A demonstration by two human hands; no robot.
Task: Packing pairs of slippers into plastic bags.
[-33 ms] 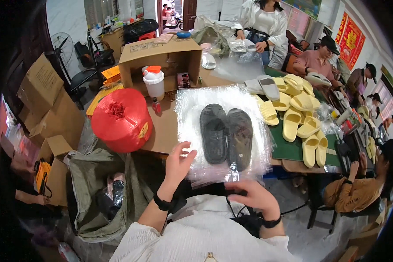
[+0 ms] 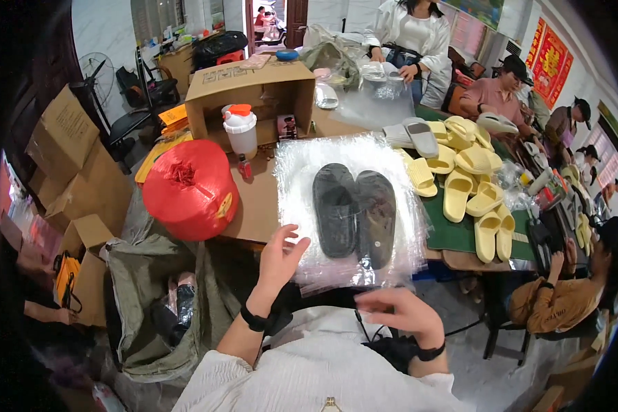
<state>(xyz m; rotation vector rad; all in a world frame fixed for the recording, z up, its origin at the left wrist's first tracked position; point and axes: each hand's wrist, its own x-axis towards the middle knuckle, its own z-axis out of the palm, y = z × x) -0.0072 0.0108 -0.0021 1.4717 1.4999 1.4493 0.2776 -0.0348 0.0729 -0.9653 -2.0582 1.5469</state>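
Observation:
A pair of black slides (image 2: 335,211) lies on a stack of clear plastic bags (image 2: 295,182) at the table's front edge; they seem to be inside a clear bag. Just left of the stack's lower corner is my left hand (image 2: 280,257), thumb and fingers apart with nothing in them. My right hand (image 2: 405,312) hovers before the stack's near edge, closer to my body. Its fingers are stretched out and hold nothing that shows. Neither hand touches the slides.
To the left are a big red roll of plastic twine (image 2: 189,189), a lidded cup (image 2: 240,130) and an open carton (image 2: 254,82). Yellow slides (image 2: 456,196) are heaped on the right. Below left stands an open woven sack (image 2: 134,302). Several co-workers sit or stand around the tables.

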